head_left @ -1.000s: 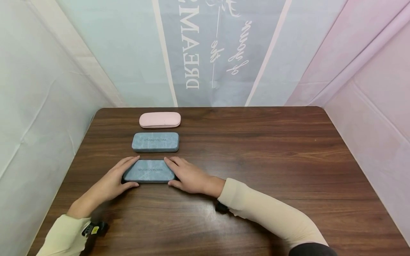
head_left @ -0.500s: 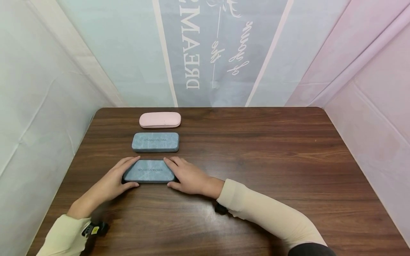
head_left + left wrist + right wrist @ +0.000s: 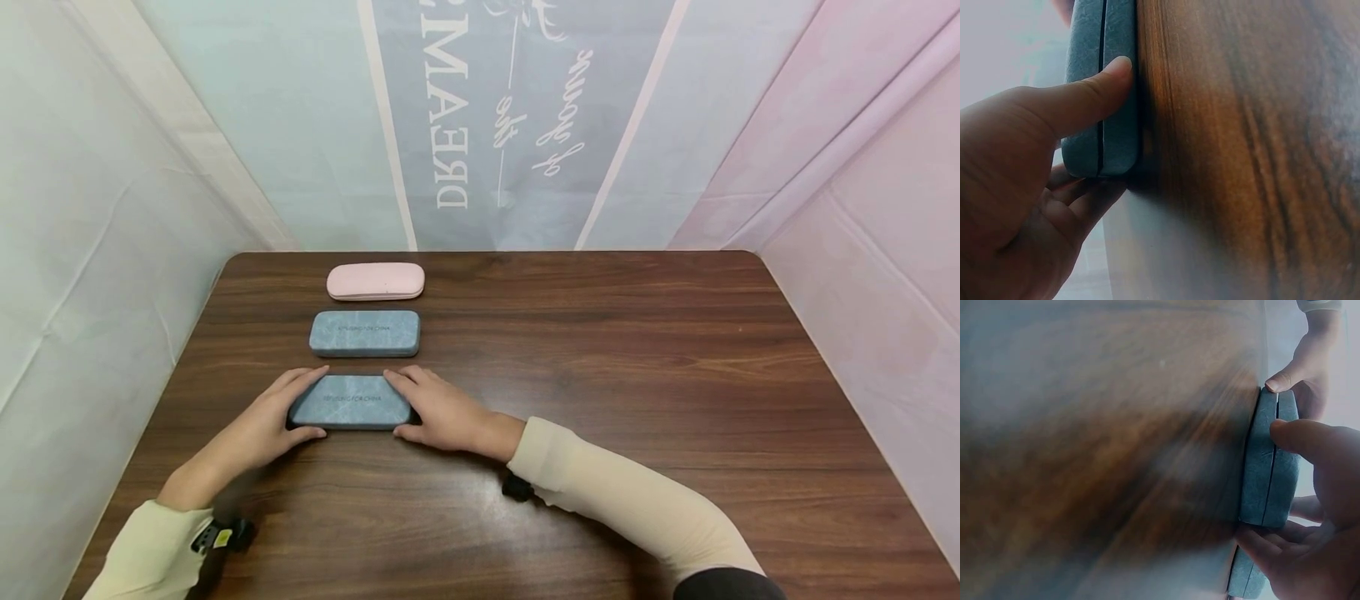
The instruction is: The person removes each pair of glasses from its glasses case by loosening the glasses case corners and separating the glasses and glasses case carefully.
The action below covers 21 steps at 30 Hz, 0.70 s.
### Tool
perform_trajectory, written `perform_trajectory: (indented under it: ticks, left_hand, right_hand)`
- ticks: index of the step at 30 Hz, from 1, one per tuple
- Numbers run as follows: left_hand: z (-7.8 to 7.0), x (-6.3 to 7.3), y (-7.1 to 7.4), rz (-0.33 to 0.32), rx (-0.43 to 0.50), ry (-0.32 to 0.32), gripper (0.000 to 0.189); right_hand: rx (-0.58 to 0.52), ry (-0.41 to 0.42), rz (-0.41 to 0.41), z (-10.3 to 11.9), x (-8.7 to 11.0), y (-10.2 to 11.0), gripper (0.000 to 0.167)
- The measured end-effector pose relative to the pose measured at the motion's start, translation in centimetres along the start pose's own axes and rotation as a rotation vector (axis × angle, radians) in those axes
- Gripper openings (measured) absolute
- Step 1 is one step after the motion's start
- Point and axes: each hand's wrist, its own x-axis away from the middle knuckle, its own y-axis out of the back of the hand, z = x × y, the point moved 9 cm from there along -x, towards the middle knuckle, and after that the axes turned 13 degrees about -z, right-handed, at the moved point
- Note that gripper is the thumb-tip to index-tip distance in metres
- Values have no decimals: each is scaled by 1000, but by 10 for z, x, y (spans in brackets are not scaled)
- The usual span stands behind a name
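Note:
A blue, marbled glasses case (image 3: 350, 402) with lettering on its lid lies lengthwise on the table, closed, nearest the person. My left hand (image 3: 262, 425) grips its left end, thumb on the near side and fingers round the far side. At the right end, my right hand (image 3: 450, 414) holds it the same way. The left wrist view shows the thumb pressed across the seam of the case (image 3: 1085, 153). In the right wrist view both hands are on the case (image 3: 1266, 475). Behind it lie a second blue glasses case (image 3: 364, 333) and a pink glasses case (image 3: 375, 282), untouched.
The three cases form a column on the left half of the brown wood-grain table (image 3: 600, 358). A printed cloth backdrop (image 3: 510, 125) hangs behind the far edge. Pale cloth walls (image 3: 97, 208) stand at both sides.

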Motion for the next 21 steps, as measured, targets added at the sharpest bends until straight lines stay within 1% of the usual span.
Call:
perform_trajectory:
  ticks: [5, 12, 16, 21]
  left_hand:
    - [-1, 0, 1, -18, -6, -13, 87]
    - [0, 0, -1, -4, -7, 2, 86]
    - [-2, 0, 0, -5, -10, -5, 86]
    - [-3, 0, 0, -2, -17, 5, 86]
  right_hand:
    - [-28, -13, -16, -1, -1, 2, 81]
    - [-29, -28, -22, -1, -2, 2, 82]
    - [-22, -43, -12, -2, -2, 2, 82]
    - [-23, -54, -5, -2, -3, 5, 82]
